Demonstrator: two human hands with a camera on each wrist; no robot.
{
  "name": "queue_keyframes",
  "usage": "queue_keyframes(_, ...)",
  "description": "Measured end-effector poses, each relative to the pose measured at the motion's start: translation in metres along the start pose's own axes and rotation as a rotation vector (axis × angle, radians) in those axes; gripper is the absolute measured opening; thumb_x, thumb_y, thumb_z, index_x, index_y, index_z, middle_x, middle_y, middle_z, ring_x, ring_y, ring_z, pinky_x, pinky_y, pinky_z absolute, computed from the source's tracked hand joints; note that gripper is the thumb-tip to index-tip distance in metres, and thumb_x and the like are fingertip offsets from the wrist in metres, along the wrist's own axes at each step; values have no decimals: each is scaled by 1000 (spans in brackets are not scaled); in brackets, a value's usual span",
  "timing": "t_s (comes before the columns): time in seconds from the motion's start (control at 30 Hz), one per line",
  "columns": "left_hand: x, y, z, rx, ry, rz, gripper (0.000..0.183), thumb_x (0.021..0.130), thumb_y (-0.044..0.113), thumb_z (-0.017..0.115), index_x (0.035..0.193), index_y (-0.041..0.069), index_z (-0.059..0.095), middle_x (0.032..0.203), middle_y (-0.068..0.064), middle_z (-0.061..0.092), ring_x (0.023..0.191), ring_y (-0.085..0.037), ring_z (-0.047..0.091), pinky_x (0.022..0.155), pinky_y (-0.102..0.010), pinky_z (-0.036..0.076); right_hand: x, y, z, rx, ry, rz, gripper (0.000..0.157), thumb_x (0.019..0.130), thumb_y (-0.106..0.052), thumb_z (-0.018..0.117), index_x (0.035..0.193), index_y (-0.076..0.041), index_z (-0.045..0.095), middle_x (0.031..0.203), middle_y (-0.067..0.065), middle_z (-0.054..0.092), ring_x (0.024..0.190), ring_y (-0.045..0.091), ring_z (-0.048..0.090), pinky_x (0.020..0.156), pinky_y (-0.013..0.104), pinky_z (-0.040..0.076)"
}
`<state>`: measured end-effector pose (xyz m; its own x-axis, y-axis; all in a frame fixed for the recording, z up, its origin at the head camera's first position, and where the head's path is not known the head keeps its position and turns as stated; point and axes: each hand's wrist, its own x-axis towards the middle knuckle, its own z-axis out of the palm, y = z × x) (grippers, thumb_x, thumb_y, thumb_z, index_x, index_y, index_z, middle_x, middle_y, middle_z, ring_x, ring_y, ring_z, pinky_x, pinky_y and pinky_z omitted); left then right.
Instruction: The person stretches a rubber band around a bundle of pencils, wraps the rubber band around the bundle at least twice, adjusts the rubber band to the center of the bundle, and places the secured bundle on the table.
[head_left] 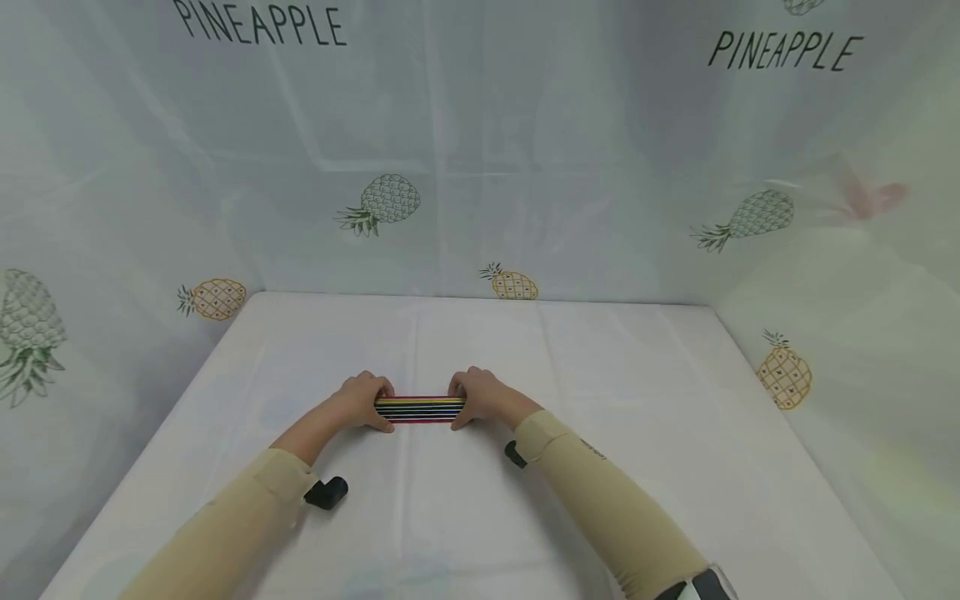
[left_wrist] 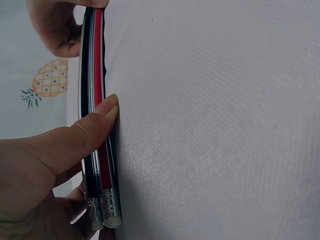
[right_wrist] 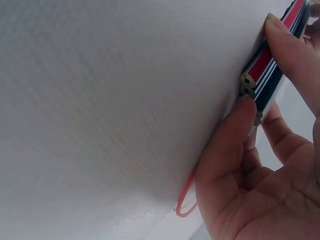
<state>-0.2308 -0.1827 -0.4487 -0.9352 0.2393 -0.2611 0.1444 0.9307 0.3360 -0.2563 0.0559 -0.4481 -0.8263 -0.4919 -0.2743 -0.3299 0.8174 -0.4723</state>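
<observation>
Near the middle of the table, a bundle of striped pencils [head_left: 420, 410] lies sideways between my two hands. My left hand [head_left: 363, 402] grips its left end, thumb on the near side and fingers behind. My right hand [head_left: 480, 396] holds the other end in the same way. In the left wrist view, metal ferrules and pale erasers [left_wrist: 113, 220] show below my left thumb. Flat unsharpened ends [right_wrist: 247, 80] face my right hand, with a fingertip touching them. A thin red loop [right_wrist: 185, 202], like a rubber band, shows partly behind my right hand.
A white cloth covers the table [head_left: 465, 517]. Behind and at the sides hangs a pale curtain [head_left: 525, 125] printed with pineapples, meeting the table's far edge. Dark wrist camera mounts [head_left: 327, 493] stick out from both sleeves.
</observation>
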Motion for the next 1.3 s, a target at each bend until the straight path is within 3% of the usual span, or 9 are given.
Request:
queue_keyframes(0.5, 2, -5, -4, -25, -12, 34, 38, 70, 24, 90, 98, 9, 70, 94, -4, 53, 86, -23, 49, 79, -42, 45, -2, -8, -3, -46, -5, 12, 28, 72, -24, 89, 91, -15, 70, 99, 0, 49, 90, 17, 44, 79, 30, 42)
queue_keyframes(0.8, 0, -1, 1, -43, -28, 8, 38, 70, 24, 90, 99, 8, 72, 94, -4, 53, 85, -21, 49, 80, -41, 46, -7, -7, -4, -37, -25, 31, 32, 73, -25, 88, 98, -12, 74, 100, -1, 48, 89, 15, 44, 78, 27, 42)
queue_keyframes(1.0, -1, 6, 2, -50, -26, 30, 36, 70, 25, 90, 97, 9, 72, 92, -3, 53, 84, -20, 49, 78, -40, 46, -11, -3, -7, -35, -42, 57, 26, 73, -23, 88, 92, -13, 74, 98, -1, 47, 89, 15, 44, 75, 27, 42)
queue_keyframes(1.3, 0, -1, 7, -49, -37, 16, 36, 71, 24, 89, 98, 7, 71, 86, -1, 58, 80, -19, 51, 76, -38, 47, -1, -7, -2, -62, -85, 55, 25, 74, -23, 87, 93, -14, 73, 95, -3, 51, 84, 12, 49, 74, 25, 44)
